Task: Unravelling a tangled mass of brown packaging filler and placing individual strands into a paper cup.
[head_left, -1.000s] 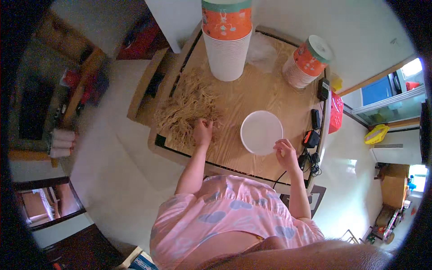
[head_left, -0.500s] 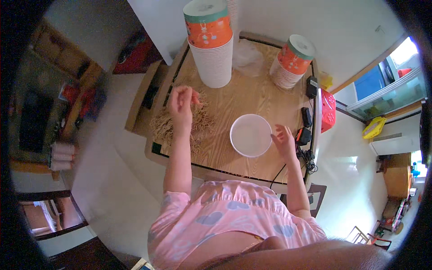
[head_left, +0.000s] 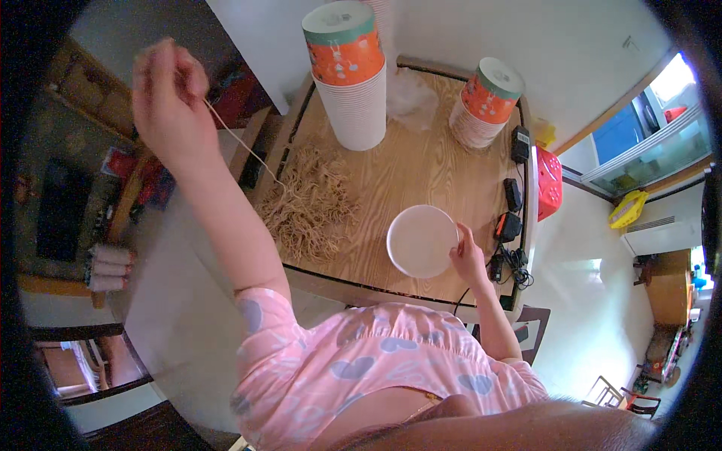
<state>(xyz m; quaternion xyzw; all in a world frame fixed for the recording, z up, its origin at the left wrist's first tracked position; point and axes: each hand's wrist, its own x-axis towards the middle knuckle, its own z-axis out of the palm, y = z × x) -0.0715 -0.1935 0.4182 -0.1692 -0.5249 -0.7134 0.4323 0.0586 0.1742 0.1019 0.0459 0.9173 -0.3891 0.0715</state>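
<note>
My left hand (head_left: 174, 98) is raised high to the left of the table, its fingers closed on a thin tan cord (head_left: 242, 144). That cord runs slanting down into a tangled pile of tan cords (head_left: 312, 207) on the table's left part. At the front of the table a round white paper bowl (head_left: 421, 242) faces up with its hollow side showing. My right hand (head_left: 469, 258) grips the bowl's right rim between thumb and fingers.
A tall stack of upturned paper buckets (head_left: 350, 98), white with an orange and green top one, stands at the back. A shorter stack (head_left: 487, 105) is back right, with a crumpled clear plastic bag (head_left: 410, 98) between. Black adapters and cables (head_left: 511, 259) line the right edge.
My left hand has swung up and left from above the pile, drawing a cord out. My right hand has closed on the bowl's rim, and the bowl has shifted slightly nearer.
</note>
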